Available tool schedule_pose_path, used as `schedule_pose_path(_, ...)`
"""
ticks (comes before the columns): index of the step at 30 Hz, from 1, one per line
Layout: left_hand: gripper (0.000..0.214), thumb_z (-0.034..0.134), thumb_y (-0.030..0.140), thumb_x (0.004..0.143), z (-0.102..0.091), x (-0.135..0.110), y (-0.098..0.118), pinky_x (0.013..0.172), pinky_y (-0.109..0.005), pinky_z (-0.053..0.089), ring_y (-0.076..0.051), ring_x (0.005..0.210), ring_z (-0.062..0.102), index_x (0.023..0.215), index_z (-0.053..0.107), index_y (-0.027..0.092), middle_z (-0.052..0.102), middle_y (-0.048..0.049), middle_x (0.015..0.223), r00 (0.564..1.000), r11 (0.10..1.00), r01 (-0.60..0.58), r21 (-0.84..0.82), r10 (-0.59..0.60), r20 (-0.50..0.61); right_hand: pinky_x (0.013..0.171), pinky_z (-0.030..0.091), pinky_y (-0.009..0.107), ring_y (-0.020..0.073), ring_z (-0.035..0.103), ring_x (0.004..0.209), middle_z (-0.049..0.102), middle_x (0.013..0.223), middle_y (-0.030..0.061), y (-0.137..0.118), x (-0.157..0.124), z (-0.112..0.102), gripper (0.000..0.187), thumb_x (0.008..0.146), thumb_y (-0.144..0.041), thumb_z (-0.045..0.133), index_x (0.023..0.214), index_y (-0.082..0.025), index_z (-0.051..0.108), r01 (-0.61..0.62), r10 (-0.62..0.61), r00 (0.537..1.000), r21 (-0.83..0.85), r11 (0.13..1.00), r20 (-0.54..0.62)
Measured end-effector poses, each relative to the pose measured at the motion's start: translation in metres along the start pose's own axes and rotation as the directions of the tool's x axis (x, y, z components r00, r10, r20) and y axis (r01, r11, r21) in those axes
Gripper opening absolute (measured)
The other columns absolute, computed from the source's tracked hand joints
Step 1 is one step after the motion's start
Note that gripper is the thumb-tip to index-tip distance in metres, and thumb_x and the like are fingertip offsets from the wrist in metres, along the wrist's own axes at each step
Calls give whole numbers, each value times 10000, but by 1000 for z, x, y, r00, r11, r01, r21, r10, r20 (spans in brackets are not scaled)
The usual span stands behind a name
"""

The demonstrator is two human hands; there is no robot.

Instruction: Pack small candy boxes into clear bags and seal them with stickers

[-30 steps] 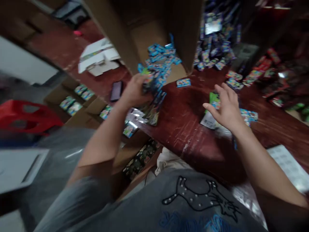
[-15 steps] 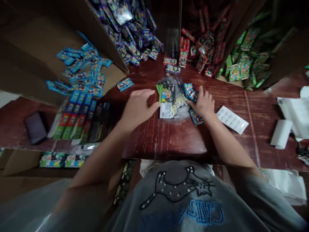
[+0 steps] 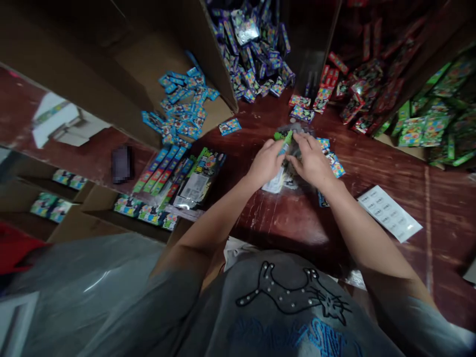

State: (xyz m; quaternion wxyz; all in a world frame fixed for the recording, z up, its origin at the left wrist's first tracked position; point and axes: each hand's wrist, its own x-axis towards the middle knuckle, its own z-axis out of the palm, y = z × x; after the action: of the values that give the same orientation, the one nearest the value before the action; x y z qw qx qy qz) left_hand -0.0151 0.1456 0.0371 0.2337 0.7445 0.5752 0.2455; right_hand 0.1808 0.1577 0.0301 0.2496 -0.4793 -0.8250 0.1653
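On the dark red table lies a small stack of clear plastic bags (image 3: pixel 274 184) with green and black print and a white label. My left hand (image 3: pixel 265 163) is closed on the stack's left side, thumb and fingers pinching the printed top edge. My right hand (image 3: pixel 311 159) presses over the right side of the same bags, its fingers bent at the top edge and partly hiding it. Beside the right hand lie several small blue packets (image 3: pixel 336 166), partly covered by the wrist. Red and purple packets (image 3: pixel 302 114) lie just beyond the bags.
Open cardboard boxes hold blue packets (image 3: pixel 184 106), purple packets (image 3: pixel 256 54), red packets (image 3: pixel 359 91) and green packets (image 3: pixel 424 129). At left are rows of multicoloured packets (image 3: pixel 159 171), a black printed pack (image 3: pixel 199 181) and a dark phone-like object (image 3: pixel 121 163). A label sheet (image 3: pixel 389 213) lies right.
The view has swung left. My hands, apart on either side of the bags before, have come together over them. My left hand has closed on the top edge; my right has moved off the blue packets.
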Motion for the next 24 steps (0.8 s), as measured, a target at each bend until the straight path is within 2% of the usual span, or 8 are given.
schedule_pose_path(3, 393, 594, 230, 1026, -16, -41, -3, 1190, -386, 512, -260, 1332, 694, 1395, 708, 155, 748, -113, 1403, 996, 958, -64, -279, 79, 43, 1148, 527, 573, 378, 632, 1322, 679, 1368, 182, -11, 3, -6, 534, 963, -386, 700, 1448, -182, 607, 97, -98, 995, 84, 992, 12)
schedule_pose_path(6, 382, 630, 281, 1019, -17, -74, -1, 1137, -386, 551, -250, 1251, 748, 1373, 732, 180, 790, -78, 1353, 1000, 866, 22, -499, -24, 3, 1045, 588, 542, 360, 702, 1174, 727, 1213, 154, -29, -13, -13, 413, 986, -441, 704, 1322, -202, 686, 135, -133, 991, 52, 990, -26)
schedule_pose_path(10, 334, 679, 265, 993, -2, -93, 7, 1061, -362, 590, -240, 1171, 778, 1300, 763, 168, 819, -75, 1284, 979, 723, 113, -682, -198, -47, 1072, 587, 553, 363, 707, 1209, 729, 1261, 172, -48, -39, -14, 389, 1034, -434, 644, 1341, -204, 708, 112, -110, 990, 19, 994, -83)
schedule_pose_path(12, 312, 693, 275, 989, 5, -97, 9, 1041, -349, 599, -232, 1155, 783, 1274, 775, 177, 826, -65, 1263, 972, 681, 143, -718, -232, -26, 1027, 604, 526, 340, 733, 1140, 751, 1193, 143, -49, -45, -13, 397, 1021, -445, 672, 1348, -222, 700, 64, -61, 998, 92, 994, -34)
schedule_pose_path(15, 296, 708, 300, 987, 9, -103, 9, 1005, -342, 610, -223, 1113, 792, 1249, 794, 195, 840, -48, 1216, 979, 696, 152, -702, -205, 9, 880, 616, 457, 284, 737, 934, 748, 1032, 88, -45, -47, -15, 440, 967, -514, 740, 1293, -223, 693, -26, 18, 999, 178, 984, 46)
schedule_pose_path(20, 289, 721, 290, 978, 8, -109, 11, 1004, -340, 615, -221, 1110, 800, 1238, 802, 194, 840, -52, 1232, 983, 705, 135, -696, -185, 3, 938, 576, 463, 283, 685, 1000, 700, 1039, 94, -43, -46, -24, 290, 969, -521, 728, 997, -234, 694, 11, -25, 996, 171, 985, 80)
schedule_pose_path(22, 283, 732, 303, 976, 8, -110, 12, 995, -339, 619, -217, 1090, 803, 1227, 806, 196, 846, -48, 1208, 982, 705, 134, -697, -189, -2, 936, 576, 464, 287, 676, 1020, 696, 1053, 95, -44, -46, -26, 245, 963, -467, 750, 1003, -236, 678, -1, -19, 994, 177, 984, 108)
schedule_pose_path(24, 278, 743, 320, 973, 8, -110, 13, 985, -337, 622, -213, 1077, 803, 1217, 812, 207, 848, -41, 1194, 983, 711, 137, -690, -184, 7, 931, 583, 472, 304, 670, 1068, 696, 1145, 114, -45, -48, -27, 313, 916, -447, 813, 1092, -234, 666, -36, 25, 997, 149, 988, 76)
